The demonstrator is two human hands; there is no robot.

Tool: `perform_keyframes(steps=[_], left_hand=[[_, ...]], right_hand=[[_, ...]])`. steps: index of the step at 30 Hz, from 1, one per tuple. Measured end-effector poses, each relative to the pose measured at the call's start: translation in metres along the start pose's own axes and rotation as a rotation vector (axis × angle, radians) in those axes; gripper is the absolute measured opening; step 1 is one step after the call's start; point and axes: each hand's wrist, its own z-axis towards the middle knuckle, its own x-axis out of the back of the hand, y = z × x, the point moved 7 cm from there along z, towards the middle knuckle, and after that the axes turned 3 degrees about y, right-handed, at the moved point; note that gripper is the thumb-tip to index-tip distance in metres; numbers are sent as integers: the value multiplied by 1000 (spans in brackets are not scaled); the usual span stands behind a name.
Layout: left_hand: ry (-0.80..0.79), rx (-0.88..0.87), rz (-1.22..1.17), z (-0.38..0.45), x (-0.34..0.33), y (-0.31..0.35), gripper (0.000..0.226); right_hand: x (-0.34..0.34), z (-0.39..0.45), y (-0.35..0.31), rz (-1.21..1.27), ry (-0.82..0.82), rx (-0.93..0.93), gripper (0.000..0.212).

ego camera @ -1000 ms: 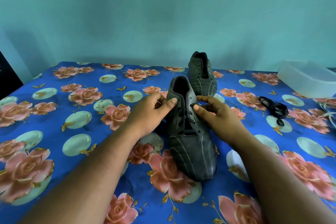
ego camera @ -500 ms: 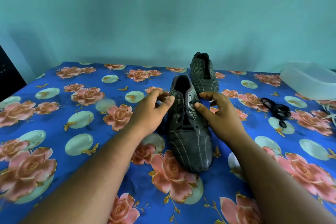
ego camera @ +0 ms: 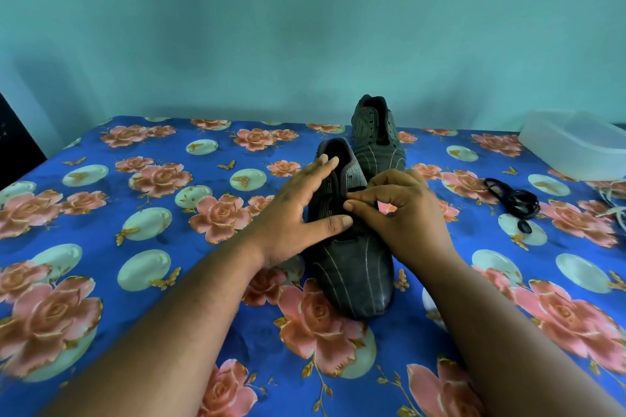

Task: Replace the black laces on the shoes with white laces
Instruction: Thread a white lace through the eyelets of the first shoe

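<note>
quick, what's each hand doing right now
Left hand: open, fingers straight, resting on the near dark grey striped shoe.
Right hand: thumb and forefinger pinch at that shoe's black lace.

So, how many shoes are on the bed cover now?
2. The near shoe lies in the middle, under both hands. The far shoe stands just behind it, close to the wall. I see no others.

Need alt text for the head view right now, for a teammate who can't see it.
Two hands work at the near black shoe on a floral cloth: left hand rests open on it, right hand pinches at its lacing. A removed black lace lies right.
</note>
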Motion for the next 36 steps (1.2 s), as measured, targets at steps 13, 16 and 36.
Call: perform_keyframes(steps=[13, 16, 36], left_hand=[[8, -6, 18, 1, 1, 2, 87], [6, -18, 37, 2, 2, -1, 87], [-1, 6, -6, 3, 3, 2, 88]], right_hand=[[-13, -2, -1, 234, -188, -152, 11], [-14, -2, 1, 242, -184, -157, 8], [-15, -10, 1, 585, -314, -444, 14]])
